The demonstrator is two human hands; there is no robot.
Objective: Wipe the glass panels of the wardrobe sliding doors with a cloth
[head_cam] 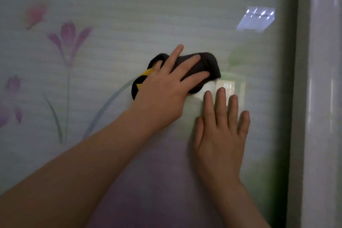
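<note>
While our left hand (162, 87) presses the dark cloth (205, 63) flat-fingered on the glass panel (129, 15), just above our right hand (222, 131), spread flat and holding nothing, we should keep even pressure and overlap strokes out to the door frame (294, 98).

Glossy printed glass, soft dark cloth

The glass panel (129, 15) looks smooth and glossy, with fine horizontal ribbing and a faded flower print; bright reflections sit at upper right. The cloth (207, 63) at centre is soft, matt, dark fabric with yellow patches. The frame (294, 98) at right looks smooth, satin grey; its material is unclear.
</note>
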